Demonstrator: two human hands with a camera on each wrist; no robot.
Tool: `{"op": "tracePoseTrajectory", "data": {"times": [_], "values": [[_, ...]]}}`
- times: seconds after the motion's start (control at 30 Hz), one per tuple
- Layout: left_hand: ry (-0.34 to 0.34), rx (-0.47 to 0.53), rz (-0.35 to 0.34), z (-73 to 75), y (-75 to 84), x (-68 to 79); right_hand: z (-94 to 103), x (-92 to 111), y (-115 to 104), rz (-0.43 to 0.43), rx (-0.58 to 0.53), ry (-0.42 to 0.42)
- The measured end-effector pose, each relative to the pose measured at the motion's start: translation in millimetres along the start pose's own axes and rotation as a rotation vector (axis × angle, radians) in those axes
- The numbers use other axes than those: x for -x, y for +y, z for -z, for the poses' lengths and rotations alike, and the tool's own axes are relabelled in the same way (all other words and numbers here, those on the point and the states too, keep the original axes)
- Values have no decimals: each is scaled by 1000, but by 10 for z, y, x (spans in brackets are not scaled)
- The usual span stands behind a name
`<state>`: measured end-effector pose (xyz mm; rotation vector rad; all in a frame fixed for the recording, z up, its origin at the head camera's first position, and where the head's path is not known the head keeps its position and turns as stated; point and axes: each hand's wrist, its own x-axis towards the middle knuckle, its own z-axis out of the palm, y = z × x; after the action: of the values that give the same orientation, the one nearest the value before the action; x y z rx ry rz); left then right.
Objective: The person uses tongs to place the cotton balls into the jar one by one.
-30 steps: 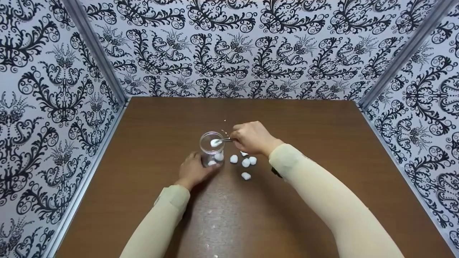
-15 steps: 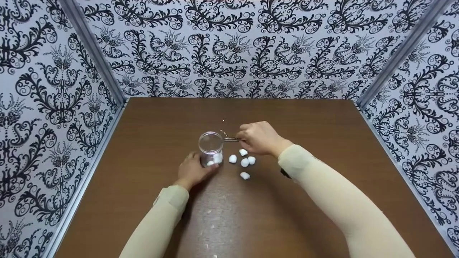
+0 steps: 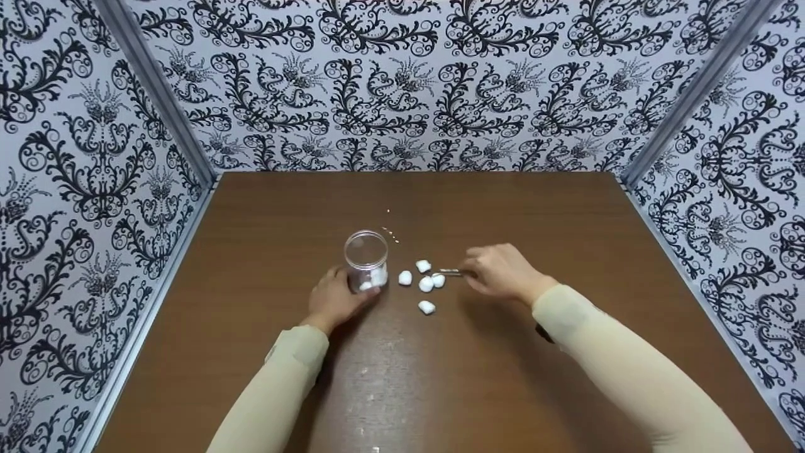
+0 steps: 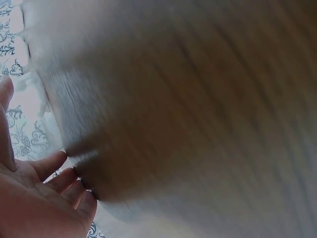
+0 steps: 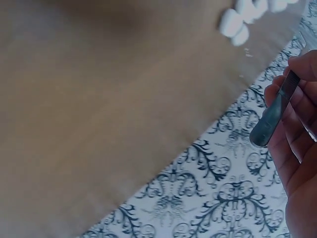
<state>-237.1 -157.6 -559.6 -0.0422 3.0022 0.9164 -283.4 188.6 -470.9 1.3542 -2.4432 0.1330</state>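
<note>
My left hand [image 3: 334, 296] holds a clear jar [image 3: 366, 267] low down, the thumb on its near side. Its mouth is uncovered, and white cotton balls [image 3: 377, 277] show through the wall. In the left wrist view the fingertips [image 4: 58, 159] meet the table beside the jar [image 4: 32, 94]. Metal tweezers [image 3: 449, 272] are pinched between thumb and fingers of my right hand [image 3: 503, 270]. Their tips reach left among the loose cotton balls [image 3: 426, 285], close by the right-hand ones. The right wrist view shows the rounded rear end of the tweezers [image 5: 270, 121].
Several loose cotton balls lie right of the jar, one cotton ball [image 3: 427, 307] nearer than the others. Tiny white crumbs [image 3: 390, 234] dot the brown table [image 3: 283, 207] behind. Patterned walls [image 3: 402, 82] rise at the back and both sides.
The cotton ball in the tweezers went down into the jar and was let go. My right hand then moved right and nearer, bringing the tweezers to the loose balls. The left hand stayed.
</note>
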Motion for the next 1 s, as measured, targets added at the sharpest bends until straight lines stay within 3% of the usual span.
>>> {"op": "tracePoseTrajectory", "data": {"times": [0.33,1.0], "values": [[6,-3,15,60,53,52,-136,217,-77,-17,-5,-37],[17,16,-8,32,45,41,-233,235,-197,-13,-22,-100]]}}
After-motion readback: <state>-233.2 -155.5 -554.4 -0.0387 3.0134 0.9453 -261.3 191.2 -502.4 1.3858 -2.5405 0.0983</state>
